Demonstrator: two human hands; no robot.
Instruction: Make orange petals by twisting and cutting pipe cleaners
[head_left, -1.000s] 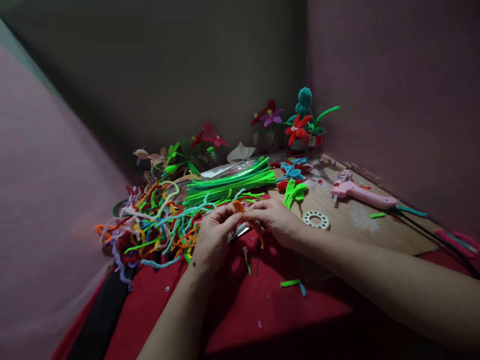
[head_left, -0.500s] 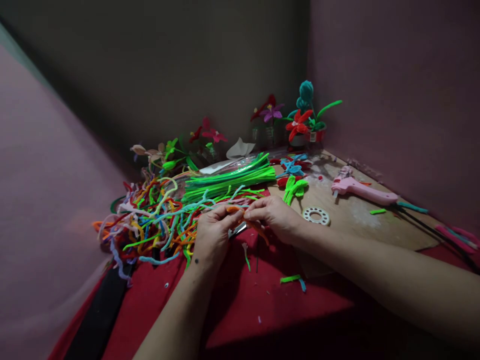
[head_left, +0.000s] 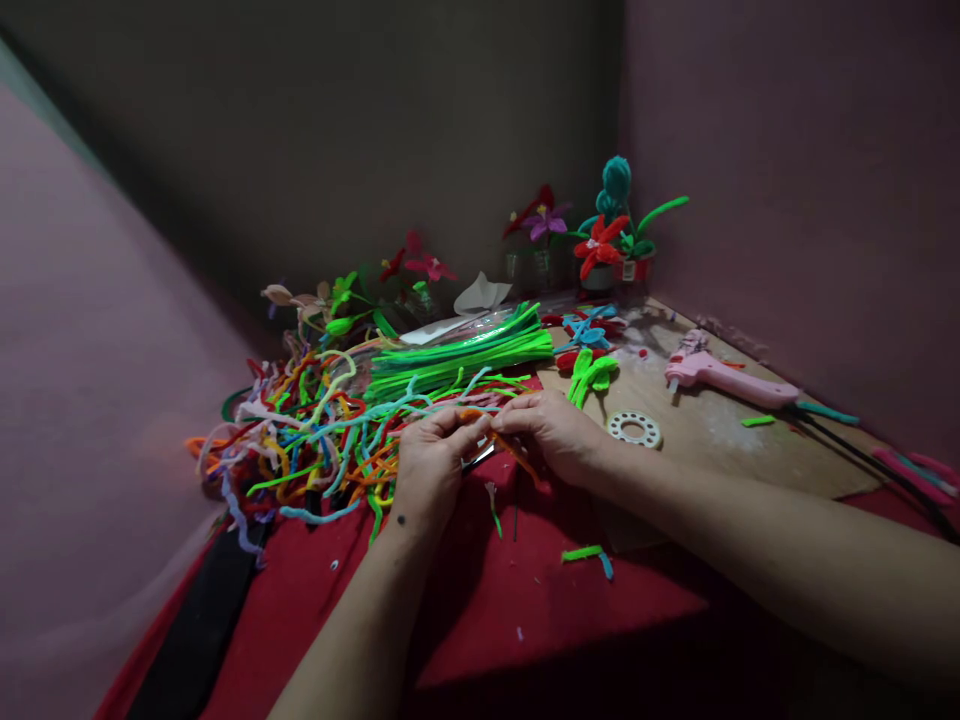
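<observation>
Both my hands meet above the red cloth, pinching an orange pipe cleaner (head_left: 519, 458) between them. My left hand (head_left: 433, 452) has its thumb and fingers closed on it. From the other side my right hand (head_left: 546, 432) grips it too, and one orange end hangs down below the fingers. Part of the pipe cleaner is hidden by the fingertips. Just under the hands shows a shiny metal piece (head_left: 480, 458), mostly covered, whose kind I cannot make out. A tangled heap of coloured pipe cleaners (head_left: 300, 450) lies left of my left hand.
Behind the hands lies a bundle of green pipe cleaners (head_left: 465, 355). A pink glue gun (head_left: 727, 380) and a white ring with holes (head_left: 634, 429) rest on the brown board (head_left: 712, 455). Pipe-cleaner flowers (head_left: 600, 245) stand along the back wall. Green scraps (head_left: 581, 553) lie on the cloth.
The fingers of my right hand have shifted slightly on the orange pipe cleaner, and its hanging end shows a little more. Both hands stay together in nearly the same place.
</observation>
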